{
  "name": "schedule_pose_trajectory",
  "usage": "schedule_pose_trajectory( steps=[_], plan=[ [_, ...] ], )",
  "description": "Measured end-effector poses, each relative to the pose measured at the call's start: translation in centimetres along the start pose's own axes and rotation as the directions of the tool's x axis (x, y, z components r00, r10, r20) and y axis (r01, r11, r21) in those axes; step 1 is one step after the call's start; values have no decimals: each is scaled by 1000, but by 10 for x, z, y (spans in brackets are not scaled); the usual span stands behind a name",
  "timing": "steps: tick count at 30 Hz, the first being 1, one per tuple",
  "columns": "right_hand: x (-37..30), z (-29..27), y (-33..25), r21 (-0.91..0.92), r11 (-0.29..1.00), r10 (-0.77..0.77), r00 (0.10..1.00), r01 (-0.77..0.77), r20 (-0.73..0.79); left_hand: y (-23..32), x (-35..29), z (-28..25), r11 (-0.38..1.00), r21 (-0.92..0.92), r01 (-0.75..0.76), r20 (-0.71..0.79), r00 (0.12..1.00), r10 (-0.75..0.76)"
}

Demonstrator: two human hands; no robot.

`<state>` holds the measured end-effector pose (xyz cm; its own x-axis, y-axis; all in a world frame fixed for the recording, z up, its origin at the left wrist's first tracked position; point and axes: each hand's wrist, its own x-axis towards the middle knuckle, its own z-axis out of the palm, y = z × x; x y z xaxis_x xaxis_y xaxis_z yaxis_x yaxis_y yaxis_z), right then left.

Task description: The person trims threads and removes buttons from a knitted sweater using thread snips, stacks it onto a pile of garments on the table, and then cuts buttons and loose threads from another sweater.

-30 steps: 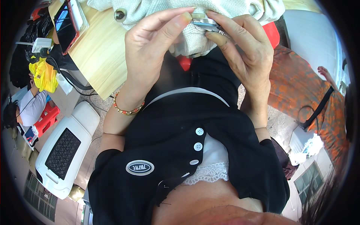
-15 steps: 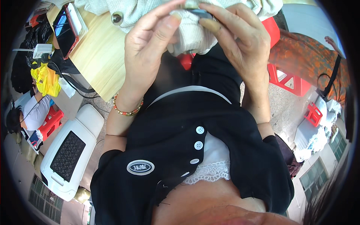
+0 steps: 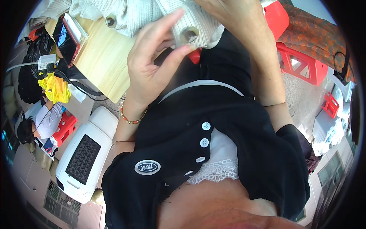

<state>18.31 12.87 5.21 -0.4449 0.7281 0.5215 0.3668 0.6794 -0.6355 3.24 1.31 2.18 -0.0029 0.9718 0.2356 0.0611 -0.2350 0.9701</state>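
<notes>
A pale ribbed knit garment [image 3: 131, 21] lies over the table edge and hangs toward my lap. My left hand [image 3: 152, 59] grips its edge, the thumb below and the index finger above a large round brownish button [image 3: 190, 35]. Another such button [image 3: 111, 21] sits farther left on the knit. My right hand [image 3: 234, 9] is at the top edge of the picture, over the garment's right part. Its fingers are mostly cut off, so what they hold does not show.
The pale wooden table [image 3: 105, 57] carries a phone [image 3: 65, 42] on a stand at the left. Beside it are a white plug [image 3: 47, 61], cables and a yellow bag [image 3: 55, 87]. Red stools [image 3: 303, 65] stand at the right. A person [image 3: 47, 118] sits at the far left.
My right hand has moved up and away from the button, partly out of the picture. The left hand has come slightly lower, and the button on the knit now shows between its fingers.
</notes>
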Motion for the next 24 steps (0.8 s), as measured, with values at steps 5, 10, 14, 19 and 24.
schedule_pose_trajectory(
  steps=[5, 10, 14, 19, 24],
  plan=[
    [-2, 6, 7, 1, 999, -51, 998, 51, -42, 3, 3, -9, 992, 112, -50, 174, 984, 30],
    [-9, 3, 6, 16, 999, -30, 998, 31, -48, 6, 5, -8, 998, -40, -38, 20, 999, 39],
    [-14, -11, -3, 3, 999, -33, 997, 33, -66, 4, 4, -7, 986, -151, -66, -60, 997, 58],
    [-27, -36, -18, -130, 990, 36, 994, -48, -99, 2, 8, -4, 990, -139, 33, -127, 991, -51],
    [-43, -44, -31, -160, 982, 108, 992, -98, 59, -3, 6, -8, 979, -181, 95, -133, 984, -120]
  ],
)
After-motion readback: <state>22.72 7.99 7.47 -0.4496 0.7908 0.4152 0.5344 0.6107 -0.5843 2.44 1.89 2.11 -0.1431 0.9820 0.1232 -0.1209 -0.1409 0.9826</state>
